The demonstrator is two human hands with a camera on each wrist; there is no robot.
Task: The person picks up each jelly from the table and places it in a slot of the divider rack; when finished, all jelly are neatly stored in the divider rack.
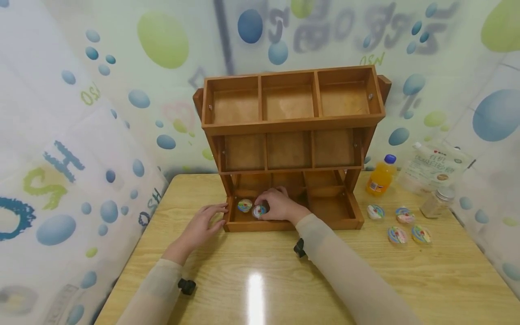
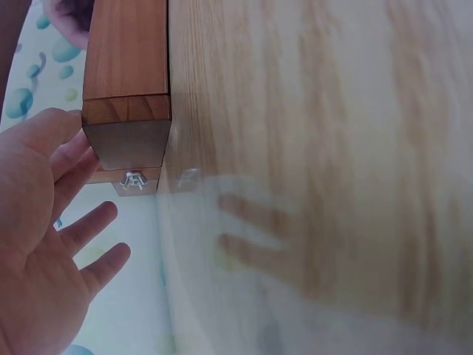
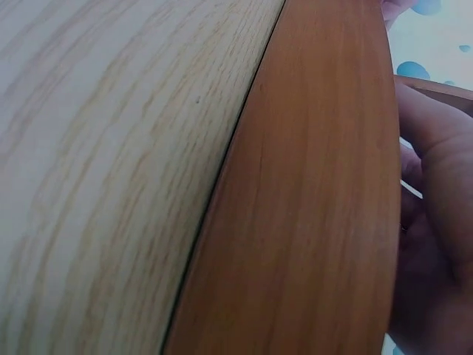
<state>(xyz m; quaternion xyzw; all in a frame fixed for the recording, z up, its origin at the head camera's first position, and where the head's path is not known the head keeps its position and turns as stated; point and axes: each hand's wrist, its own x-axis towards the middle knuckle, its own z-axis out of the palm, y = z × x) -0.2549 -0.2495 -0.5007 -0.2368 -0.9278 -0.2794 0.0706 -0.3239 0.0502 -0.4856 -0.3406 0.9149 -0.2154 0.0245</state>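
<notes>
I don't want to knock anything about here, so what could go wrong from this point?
The right hand holds a small cup close beside another cup in the bottom tray, so it might nudge that one. Lifted carelessly, the hand could bump the tier above. The left hand touches the left end of the rack, so a push there might shift it.

The rack [image 1: 292, 127] is reddish brown, the table [image 1: 219, 271] pale yellow with streaky grain. Cups [image 1: 244, 206] at the rack's seven o'clock mix blue, white and green. The white wall [image 1: 118, 49] is dotted blue and green; both sleeves [image 1: 353, 266] are cream.
</notes>
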